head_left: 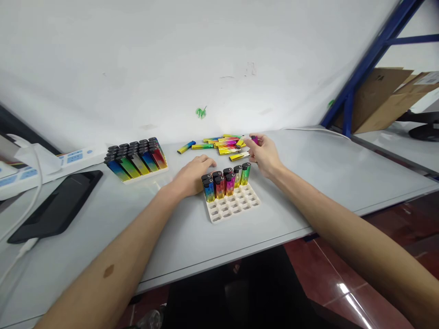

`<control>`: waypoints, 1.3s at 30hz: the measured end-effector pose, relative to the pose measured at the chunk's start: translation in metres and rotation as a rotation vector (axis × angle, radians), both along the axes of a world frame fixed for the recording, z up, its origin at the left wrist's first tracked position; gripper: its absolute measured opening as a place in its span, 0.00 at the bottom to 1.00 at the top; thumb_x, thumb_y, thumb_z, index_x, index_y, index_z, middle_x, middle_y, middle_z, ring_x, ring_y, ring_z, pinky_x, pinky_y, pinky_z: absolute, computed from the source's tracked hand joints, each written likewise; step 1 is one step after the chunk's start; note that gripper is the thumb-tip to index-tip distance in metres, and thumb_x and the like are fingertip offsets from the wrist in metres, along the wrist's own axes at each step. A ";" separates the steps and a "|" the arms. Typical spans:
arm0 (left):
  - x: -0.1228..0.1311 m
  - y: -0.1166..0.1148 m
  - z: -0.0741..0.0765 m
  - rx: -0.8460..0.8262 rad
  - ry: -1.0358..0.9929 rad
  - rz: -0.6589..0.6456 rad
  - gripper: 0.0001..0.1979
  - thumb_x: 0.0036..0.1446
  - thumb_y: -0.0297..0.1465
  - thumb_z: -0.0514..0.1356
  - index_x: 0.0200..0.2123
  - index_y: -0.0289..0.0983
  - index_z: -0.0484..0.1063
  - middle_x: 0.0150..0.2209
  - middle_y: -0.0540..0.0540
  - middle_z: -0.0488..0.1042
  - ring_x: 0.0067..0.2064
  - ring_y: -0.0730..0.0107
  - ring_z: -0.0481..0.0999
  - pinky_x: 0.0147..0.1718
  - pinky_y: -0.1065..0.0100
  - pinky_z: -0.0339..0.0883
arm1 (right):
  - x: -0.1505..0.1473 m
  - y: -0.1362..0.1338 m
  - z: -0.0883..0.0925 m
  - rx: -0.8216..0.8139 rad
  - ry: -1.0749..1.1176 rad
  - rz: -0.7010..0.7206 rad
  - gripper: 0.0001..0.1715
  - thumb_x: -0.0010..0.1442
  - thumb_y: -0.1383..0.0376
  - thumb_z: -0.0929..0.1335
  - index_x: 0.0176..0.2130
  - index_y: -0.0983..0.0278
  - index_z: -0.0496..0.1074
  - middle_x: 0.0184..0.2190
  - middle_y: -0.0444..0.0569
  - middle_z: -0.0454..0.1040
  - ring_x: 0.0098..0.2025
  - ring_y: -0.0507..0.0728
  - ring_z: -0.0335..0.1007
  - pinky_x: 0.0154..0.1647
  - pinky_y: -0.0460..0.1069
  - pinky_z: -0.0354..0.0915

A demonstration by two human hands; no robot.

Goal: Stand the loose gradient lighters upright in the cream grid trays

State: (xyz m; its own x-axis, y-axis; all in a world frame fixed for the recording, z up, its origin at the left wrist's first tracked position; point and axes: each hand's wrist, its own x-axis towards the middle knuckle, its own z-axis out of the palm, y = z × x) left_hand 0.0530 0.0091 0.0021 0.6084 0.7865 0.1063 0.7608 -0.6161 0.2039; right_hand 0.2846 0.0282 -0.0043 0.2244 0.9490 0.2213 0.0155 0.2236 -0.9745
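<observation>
A white tray [236, 208] with rows of slots stands on the table, its back rows holding upright lighters [220, 187] with black tops and shiny coloured bodies. My left hand [194, 176] curls round the tray's back left corner, with its fingertips partly hidden behind the lighters. Beyond the tray, my right hand [265, 155] is closed in a pinch on a purple lighter [254, 139]. Under and beside its fingers lies a loose pile of yellow-ended lighters [226, 143] on their sides. A yellow lighter [239, 156] lies nearest the right hand.
Another tray [151, 175], packed with upright lighters, stands at the left. Further left are a black phone [56, 205] with a white cable and a white power strip [77, 156]. A wall rises behind the table; a blue frame [348, 112] and cardboard boxes [387, 98] are at right.
</observation>
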 end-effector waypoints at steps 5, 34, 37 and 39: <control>0.000 -0.001 0.000 -0.002 -0.008 -0.002 0.18 0.58 0.33 0.56 0.51 0.37 0.67 0.55 0.39 0.69 0.58 0.55 0.68 0.56 0.57 0.65 | 0.000 -0.001 0.001 0.055 -0.010 -0.049 0.19 0.63 0.54 0.66 0.50 0.61 0.67 0.32 0.45 0.68 0.24 0.49 0.62 0.19 0.45 0.60; 0.001 -0.002 0.001 0.001 -0.015 0.008 0.17 0.57 0.33 0.55 0.50 0.38 0.68 0.55 0.38 0.70 0.57 0.53 0.68 0.55 0.54 0.66 | -0.014 -0.018 0.003 -0.210 -0.165 0.231 0.32 0.64 0.43 0.58 0.18 0.59 0.55 0.11 0.38 0.45 0.14 0.48 0.38 0.14 0.46 0.38; 0.001 -0.002 0.001 -0.004 -0.017 0.010 0.18 0.57 0.33 0.55 0.50 0.38 0.68 0.55 0.39 0.69 0.57 0.53 0.68 0.55 0.54 0.66 | -0.014 -0.020 0.003 -0.184 -0.208 0.253 0.31 0.64 0.44 0.58 0.18 0.59 0.55 0.11 0.39 0.48 0.14 0.49 0.40 0.13 0.47 0.40; 0.001 -0.002 0.000 -0.008 -0.016 0.010 0.18 0.56 0.33 0.56 0.50 0.38 0.67 0.55 0.39 0.69 0.57 0.53 0.68 0.55 0.54 0.66 | -0.014 -0.020 0.003 -0.166 -0.237 0.266 0.31 0.64 0.44 0.57 0.18 0.59 0.55 0.11 0.40 0.48 0.14 0.50 0.42 0.13 0.47 0.41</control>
State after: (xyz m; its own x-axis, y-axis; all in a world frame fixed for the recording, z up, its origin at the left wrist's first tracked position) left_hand 0.0538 0.0076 0.0024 0.5984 0.7936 0.1098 0.7638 -0.6065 0.2210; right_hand 0.2709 0.0078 -0.0018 -0.0733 0.9944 0.0765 0.2073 0.0902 -0.9741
